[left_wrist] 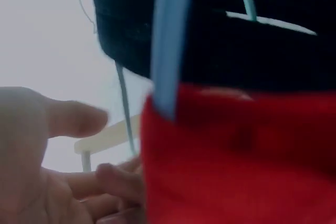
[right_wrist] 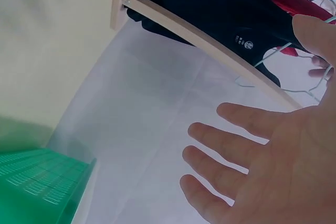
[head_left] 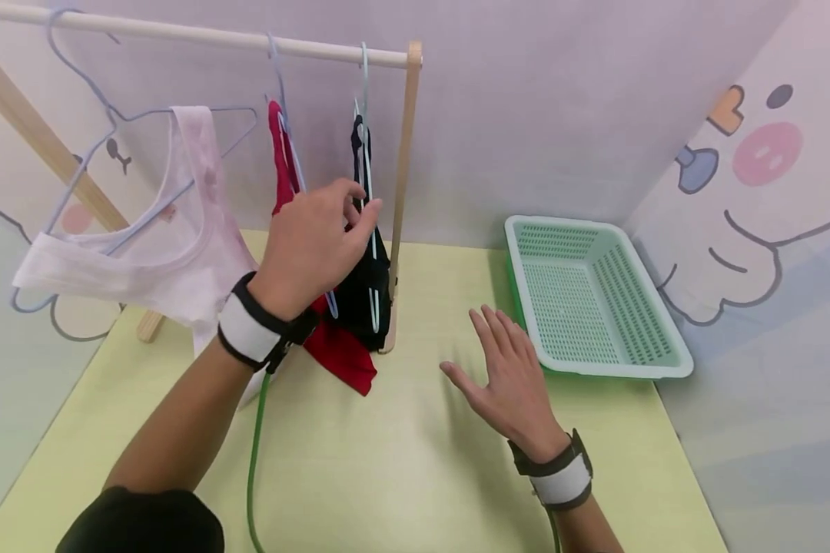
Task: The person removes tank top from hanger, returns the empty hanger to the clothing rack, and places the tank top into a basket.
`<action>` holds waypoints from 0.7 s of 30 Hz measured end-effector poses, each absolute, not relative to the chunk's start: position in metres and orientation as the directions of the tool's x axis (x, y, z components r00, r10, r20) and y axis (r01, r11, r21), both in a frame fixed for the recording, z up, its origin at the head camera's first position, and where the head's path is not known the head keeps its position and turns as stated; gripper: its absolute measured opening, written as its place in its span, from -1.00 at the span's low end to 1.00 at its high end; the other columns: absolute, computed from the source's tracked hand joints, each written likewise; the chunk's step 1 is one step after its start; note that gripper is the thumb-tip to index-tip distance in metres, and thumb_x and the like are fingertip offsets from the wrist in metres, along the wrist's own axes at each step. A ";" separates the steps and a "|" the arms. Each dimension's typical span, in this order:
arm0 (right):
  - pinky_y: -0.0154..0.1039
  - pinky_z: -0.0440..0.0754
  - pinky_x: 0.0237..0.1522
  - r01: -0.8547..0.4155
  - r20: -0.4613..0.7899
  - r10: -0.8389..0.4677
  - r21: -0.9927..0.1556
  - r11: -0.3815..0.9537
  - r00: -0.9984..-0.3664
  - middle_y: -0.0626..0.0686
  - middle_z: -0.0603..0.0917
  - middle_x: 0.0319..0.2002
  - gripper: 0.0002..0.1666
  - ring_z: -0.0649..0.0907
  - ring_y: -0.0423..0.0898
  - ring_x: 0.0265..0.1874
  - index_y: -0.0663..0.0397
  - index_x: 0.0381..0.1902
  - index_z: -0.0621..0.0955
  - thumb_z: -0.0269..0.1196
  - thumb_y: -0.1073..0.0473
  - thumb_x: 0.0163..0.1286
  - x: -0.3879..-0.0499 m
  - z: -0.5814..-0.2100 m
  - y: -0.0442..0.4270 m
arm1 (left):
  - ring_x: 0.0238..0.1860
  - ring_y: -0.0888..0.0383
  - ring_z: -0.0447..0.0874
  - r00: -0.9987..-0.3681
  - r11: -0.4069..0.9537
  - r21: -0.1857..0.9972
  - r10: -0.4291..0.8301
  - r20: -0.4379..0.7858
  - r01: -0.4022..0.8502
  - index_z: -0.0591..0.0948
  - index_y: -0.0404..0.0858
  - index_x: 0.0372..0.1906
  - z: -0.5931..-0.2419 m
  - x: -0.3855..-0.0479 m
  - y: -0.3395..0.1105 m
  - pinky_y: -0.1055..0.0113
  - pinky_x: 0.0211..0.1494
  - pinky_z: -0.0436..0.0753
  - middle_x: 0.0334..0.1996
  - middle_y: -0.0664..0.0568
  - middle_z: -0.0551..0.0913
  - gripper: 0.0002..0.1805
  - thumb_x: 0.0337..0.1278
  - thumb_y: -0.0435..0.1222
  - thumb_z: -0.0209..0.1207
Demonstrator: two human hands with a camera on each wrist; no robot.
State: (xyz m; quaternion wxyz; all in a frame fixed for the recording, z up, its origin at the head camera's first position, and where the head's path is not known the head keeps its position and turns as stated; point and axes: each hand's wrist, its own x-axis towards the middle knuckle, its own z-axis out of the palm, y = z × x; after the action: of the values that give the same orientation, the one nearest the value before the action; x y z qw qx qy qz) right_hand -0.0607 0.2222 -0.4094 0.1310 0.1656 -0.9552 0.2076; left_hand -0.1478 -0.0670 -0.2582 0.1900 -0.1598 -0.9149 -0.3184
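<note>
My left hand point(head_left: 310, 250) is raised between the red garment point(head_left: 346, 361) and the black garment point(head_left: 363, 303), fingers bent and thumb apart. In the left wrist view that hand point(left_wrist: 37, 171) lies beside the red cloth point(left_wrist: 236, 156), with a gap between thumb and fingers; whether a fingertip touches the cloth I cannot tell. The red garment is on a blue hanger point(left_wrist: 170, 40), the black one on a pale green hanger point(head_left: 365, 77). Fingers spread, my right hand point(head_left: 515, 384) holds nothing, left of the green basket point(head_left: 671, 330). The right wrist view shows its palm point(right_wrist: 294, 166).
A rack with a white rail point(head_left: 180, 29) and wooden posts point(head_left: 406, 138) stands at the back left. A white top point(head_left: 204, 284) hangs at its left on a blue hanger. Behind are printed curtains point(head_left: 526, 115). A green cable point(head_left: 254, 461) runs down from my left wrist.
</note>
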 end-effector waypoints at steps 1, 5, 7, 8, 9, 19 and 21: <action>0.21 0.09 0.60 -0.371 0.320 -0.262 -0.354 0.858 -0.910 0.21 0.30 0.64 0.06 0.23 0.22 0.63 0.07 0.67 0.29 0.33 -0.34 0.43 -0.060 -0.410 0.222 | -0.45 -0.03 0.64 -0.897 0.758 0.527 0.171 0.408 0.384 0.70 -0.37 0.19 -0.257 -0.150 -0.065 0.12 -0.42 0.59 -0.36 -0.12 0.75 -0.55 0.63 -0.07 0.11; 0.20 0.09 0.61 -0.368 0.311 -0.262 -0.356 0.859 -0.914 0.20 0.29 0.65 0.06 0.22 0.21 0.64 0.06 0.68 0.29 0.34 -0.33 0.43 -0.058 -0.412 0.221 | -0.37 -0.07 0.72 -0.930 0.764 0.551 0.177 0.323 0.336 0.66 -0.40 0.26 -0.256 -0.155 -0.060 0.07 -0.33 0.71 -0.34 -0.15 0.78 -0.51 0.63 -0.06 0.12; 0.19 0.07 0.62 -0.363 0.305 -0.260 -0.358 0.860 -0.916 0.19 0.28 0.65 0.07 0.21 0.20 0.65 0.04 0.69 0.28 0.34 -0.32 0.43 -0.058 -0.412 0.220 | -0.35 -0.09 0.75 -0.933 0.753 0.569 0.176 0.313 0.332 0.66 -0.41 0.26 -0.256 -0.156 -0.058 0.06 -0.27 0.74 -0.32 -0.17 0.79 -0.52 0.62 -0.08 0.14; 0.18 0.07 0.62 -0.362 0.303 -0.260 -0.357 0.861 -0.917 0.18 0.28 0.65 0.07 0.21 0.20 0.65 0.03 0.69 0.27 0.34 -0.32 0.43 -0.058 -0.412 0.220 | -0.34 -0.10 0.75 -0.934 0.744 0.579 0.175 0.311 0.332 0.65 -0.42 0.27 -0.256 -0.156 -0.058 0.06 -0.25 0.75 -0.31 -0.19 0.79 -0.52 0.62 -0.09 0.14; 0.18 0.07 0.63 -0.362 0.303 -0.260 -0.356 0.861 -0.917 0.18 0.28 0.66 0.06 0.21 0.20 0.65 0.03 0.69 0.27 0.34 -0.32 0.43 -0.058 -0.413 0.220 | -0.33 -0.10 0.76 -0.934 0.739 0.586 0.174 0.311 0.333 0.65 -0.42 0.27 -0.256 -0.157 -0.057 0.07 -0.25 0.75 -0.30 -0.19 0.80 -0.52 0.62 -0.10 0.15; 0.17 0.04 0.64 -0.373 0.325 -0.263 -0.346 0.861 -0.908 0.18 0.28 0.65 0.07 0.20 0.19 0.65 0.06 0.68 0.28 0.34 -0.33 0.42 -0.062 -0.414 0.218 | -0.50 0.00 0.70 -0.933 0.622 0.696 0.197 0.303 0.357 0.66 -0.39 0.19 -0.257 -0.162 -0.055 0.21 -0.42 0.60 -0.41 -0.13 0.78 -0.66 0.64 -0.21 0.15; 0.18 0.04 0.64 -0.376 0.331 -0.263 -0.345 0.860 -0.906 0.18 0.27 0.66 0.07 0.19 0.18 0.66 0.07 0.68 0.28 0.34 -0.33 0.42 -0.063 -0.413 0.217 | -0.53 0.02 0.69 -0.927 0.595 0.712 0.193 0.323 0.372 0.65 -0.39 0.20 -0.258 -0.160 -0.056 0.24 -0.46 0.56 -0.42 -0.12 0.78 -0.67 0.65 -0.22 0.15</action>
State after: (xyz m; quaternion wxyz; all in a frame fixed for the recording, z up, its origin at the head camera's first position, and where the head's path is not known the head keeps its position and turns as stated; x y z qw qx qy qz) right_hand -0.0630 0.2172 -0.4132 0.1376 0.1672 -0.9546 0.2048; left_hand -0.1604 -0.0555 -0.2581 0.1066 -0.1592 -0.8868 -0.4206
